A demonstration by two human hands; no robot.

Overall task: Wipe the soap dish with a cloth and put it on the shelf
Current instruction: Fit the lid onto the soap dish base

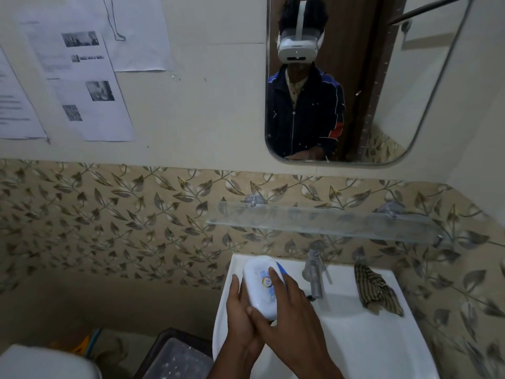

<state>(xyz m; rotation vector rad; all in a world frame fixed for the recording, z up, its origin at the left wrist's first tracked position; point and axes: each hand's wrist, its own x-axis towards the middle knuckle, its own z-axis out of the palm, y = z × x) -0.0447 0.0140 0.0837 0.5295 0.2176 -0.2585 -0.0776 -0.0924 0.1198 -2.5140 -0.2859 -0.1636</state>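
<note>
The left hand [240, 305] cups the near left side of a white soap dish [259, 288] over the left rim of a white washbasin [369, 348], fingers curled up around the dish's edge and closed on it. The right hand [289, 310] lies across the top of the same dish from the other side, index finger stretched along its lid past a small round printed label, thumb pressed to the near end, so both hands are clamped on the dish together. A sliver of blue shows at the dish's far right edge, under the finger.

To the left, printed paper sheets [82, 83] are stuck to the pale upper wall, above a band of leaf-patterned tiles [109, 214]; a dark bin with a grey lid [175, 356] stands on the floor below, beside the basin.

Right of the hands, a chrome tap [315, 272] rises from the back of the basin. Farther right, a striped brown cloth [375, 291] lies crumpled on the basin's back ledge, well apart from the dish and untouched by either hand.

Above the basin, a glass shelf [328, 225] is fixed to the tiles on two metal brackets. Higher still, a wall mirror [410, 77] reflects a person in a dark zipped jacket and a white headset.
</note>
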